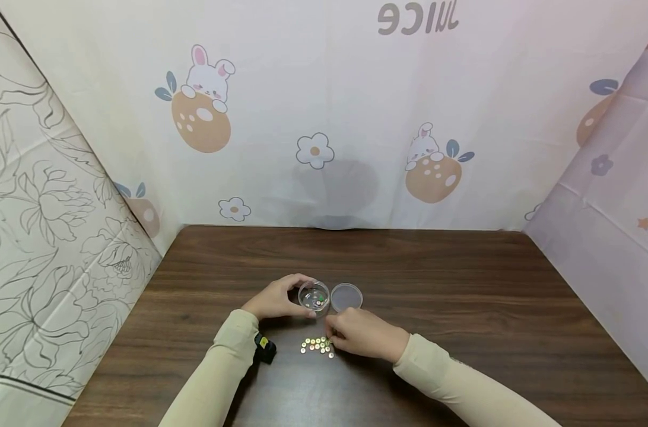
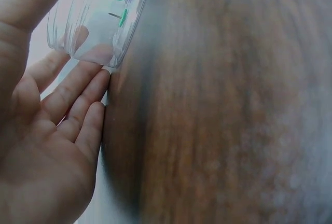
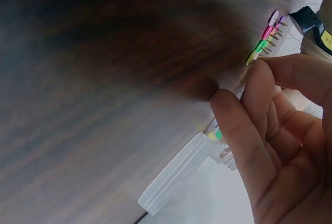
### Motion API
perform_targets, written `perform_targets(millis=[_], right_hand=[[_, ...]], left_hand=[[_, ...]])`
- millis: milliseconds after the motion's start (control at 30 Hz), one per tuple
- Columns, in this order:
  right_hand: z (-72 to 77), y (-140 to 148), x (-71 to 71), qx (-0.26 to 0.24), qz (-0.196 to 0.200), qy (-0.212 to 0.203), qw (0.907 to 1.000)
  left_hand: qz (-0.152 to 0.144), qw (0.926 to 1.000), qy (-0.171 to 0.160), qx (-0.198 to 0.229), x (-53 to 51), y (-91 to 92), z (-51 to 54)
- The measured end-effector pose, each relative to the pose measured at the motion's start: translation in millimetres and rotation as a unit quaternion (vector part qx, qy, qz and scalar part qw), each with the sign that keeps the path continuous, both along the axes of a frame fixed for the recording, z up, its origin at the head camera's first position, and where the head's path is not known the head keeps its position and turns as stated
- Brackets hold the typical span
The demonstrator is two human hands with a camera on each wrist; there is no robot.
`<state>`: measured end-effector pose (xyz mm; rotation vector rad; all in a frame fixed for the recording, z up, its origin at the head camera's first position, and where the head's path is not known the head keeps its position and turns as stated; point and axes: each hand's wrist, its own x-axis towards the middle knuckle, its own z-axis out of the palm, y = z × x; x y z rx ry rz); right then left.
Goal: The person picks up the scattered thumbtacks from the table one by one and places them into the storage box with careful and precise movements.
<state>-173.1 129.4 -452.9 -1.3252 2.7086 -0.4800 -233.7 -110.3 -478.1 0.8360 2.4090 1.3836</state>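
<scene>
We see the left hand (image 1: 276, 298) curled round the clear container (image 1: 310, 294), probably light, stiff plastic. Nearer us, flat-headed thumbtacks (image 1: 317, 347) lie on the table (image 1: 436, 279) — likely light, hard and slippery, best pinched by the head's rim. Next comes the round lid (image 1: 347, 298), then the right hand (image 1: 364, 333) at the tacks — whether grasping one, we cannot tell.
</scene>
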Motion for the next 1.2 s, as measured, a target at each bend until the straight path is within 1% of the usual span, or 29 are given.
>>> perform_targets(millis=[100,200,433,600,800,933,1033,1200], right_hand=[[2.1,-1,1.4,-0.003,-0.001,0.01,0.9999],[3.6,-1,2.4,-0.002,-0.004,0.015,0.9999],[3.3,-1,2.5,-0.006,-0.004,0.017,0.9998],[1.3,1,-0.3,-0.022,-0.001,0.011,0.9997],[1.1,1,-3.0,-0.034,0.001,-0.001,0.9994],[3.2,1,-4.1,-0.035,0.001,-0.012,0.9993],[4.1,2,-4.9,-0.042,0.002,-0.017,0.999],[4.3,2,-7.2,-0.069,-0.017,-0.03,0.997]], left_hand=[[0.005,0.9999,0.008,-0.013,-6.3,-2.0,-9.1],[0.006,0.9996,0.013,-0.026,-9.5,-3.5,-12.1],[0.006,0.9992,0.014,-0.038,-9.4,-4.2,-11.7],[0.003,0.9992,0.017,-0.037,-9.5,-4.2,-12.9],[0.005,0.9995,0.01,-0.03,-9.2,-3.9,-11.1],[0.004,0.9999,0.004,-0.015,-8.3,-3.5,-10.2],[0.003,1.0,0.003,-0.006,-7.7,-3.1,-11.5],[0.002,0.9998,0.009,-0.02,-8.5,-3.3,-12.1]])
